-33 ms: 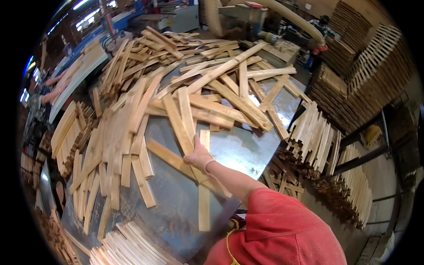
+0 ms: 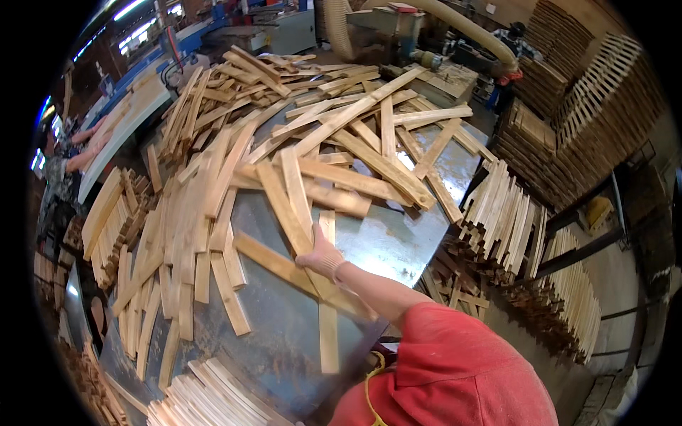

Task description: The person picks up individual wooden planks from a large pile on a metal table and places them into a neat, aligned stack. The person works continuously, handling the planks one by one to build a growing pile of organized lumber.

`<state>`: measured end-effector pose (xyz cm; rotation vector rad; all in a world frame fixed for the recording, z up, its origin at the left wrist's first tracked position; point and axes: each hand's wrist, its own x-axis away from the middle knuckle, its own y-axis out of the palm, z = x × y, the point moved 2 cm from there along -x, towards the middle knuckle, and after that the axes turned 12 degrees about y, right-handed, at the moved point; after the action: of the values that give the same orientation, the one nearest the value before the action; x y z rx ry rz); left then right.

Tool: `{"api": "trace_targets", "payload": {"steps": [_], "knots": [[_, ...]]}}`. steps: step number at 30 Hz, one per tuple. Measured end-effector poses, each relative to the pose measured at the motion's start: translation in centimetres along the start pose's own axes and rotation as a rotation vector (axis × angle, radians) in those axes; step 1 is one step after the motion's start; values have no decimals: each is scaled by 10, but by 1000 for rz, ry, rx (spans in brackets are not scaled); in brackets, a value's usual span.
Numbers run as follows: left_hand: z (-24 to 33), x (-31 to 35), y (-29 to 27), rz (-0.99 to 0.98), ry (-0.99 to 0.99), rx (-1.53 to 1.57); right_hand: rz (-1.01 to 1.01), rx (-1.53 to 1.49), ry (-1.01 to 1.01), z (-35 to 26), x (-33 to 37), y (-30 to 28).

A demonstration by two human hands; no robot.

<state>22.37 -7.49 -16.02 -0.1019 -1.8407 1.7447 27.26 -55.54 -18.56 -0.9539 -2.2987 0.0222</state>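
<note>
My right hand (image 2: 323, 257), in what looks like a pale cuffed glove, closes around a long wooden slat (image 2: 280, 204). This slat lies at a slant over the metal table (image 2: 277, 348), its far end among other slats. Beneath it, near my wrist, another slat (image 2: 328, 341) points toward me, and a third (image 2: 273, 264) crosses from the left. Just beyond my hand, a blurred slat (image 2: 337, 199) lies crosswise. A loose heap of slats (image 2: 213, 160) spreads over the left and far parts of the table. My left hand is not visible.
A neat row of slats (image 2: 213, 401) sits at the table's near edge. Stacked slats (image 2: 501, 220) stand beyond the right edge, with tall stacks (image 2: 597, 106) behind. A ribbed hose (image 2: 483, 35) and machines are at the back. Another person's arm (image 2: 84, 157) shows at far left.
The view has shifted slightly. The blurred crosswise slat beyond my hand has moved a little nearer to me. My right hand keeps its grip on the slat.
</note>
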Motion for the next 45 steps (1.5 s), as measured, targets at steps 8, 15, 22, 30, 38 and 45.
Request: {"api": "trace_targets", "payload": {"steps": [8, 15, 22, 30, 38, 45], "knots": [[35, -22, -33, 44, 91, 698, -262, 107, -152, 106, 135, 103], [-18, -38, 81, 89, -16, 1571, -358, 407, -475, 162, 193, 221], [-26, -45, 77, 248, -204, 1642, -696, 79, -124, 188, 174, 241], [-20, -60, 16, 255, -251, 800, -796, 618, -393, 156, 220, 221], [-8, -72, 43, 200, -331, 335, -464, 10, -240, 43, 76, 230], [-24, -43, 44, 497, -236, 16, -561, -353, 85, 27, -78, 290]]}}
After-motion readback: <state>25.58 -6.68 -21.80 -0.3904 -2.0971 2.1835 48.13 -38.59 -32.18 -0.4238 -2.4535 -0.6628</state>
